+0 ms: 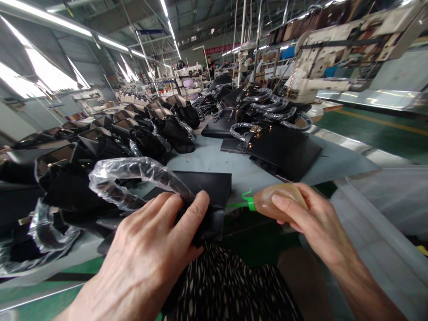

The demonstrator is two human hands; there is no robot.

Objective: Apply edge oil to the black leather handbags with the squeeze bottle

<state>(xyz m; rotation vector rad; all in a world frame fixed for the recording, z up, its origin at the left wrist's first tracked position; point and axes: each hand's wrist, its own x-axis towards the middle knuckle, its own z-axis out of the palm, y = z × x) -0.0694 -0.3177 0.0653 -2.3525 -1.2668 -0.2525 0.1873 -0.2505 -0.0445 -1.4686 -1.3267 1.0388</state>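
My left hand (154, 240) is closed on a black handbag piece (210, 185) near the table's front edge, thumb beneath and fingers on top. A handle wrapped in clear plastic (133, 167) loops up from this bag, beyond my knuckles. In my right hand (310, 214) is a squeeze bottle (277, 200) of brownish liquid, lying sideways in my grip. Its green cap and thin nozzle (239, 204) point left, with the tip at the right edge of the black piece. Whether anything comes out of the nozzle, I cannot tell.
Rows of black bags (143, 133) fill the left of the grey-blue table (207, 154). Flat black bags with plastic-wrapped handles (284, 147) lie piled at the right. A sewing machine (347, 58) stands beyond. A white bin or cover (377, 240) is beside my right arm.
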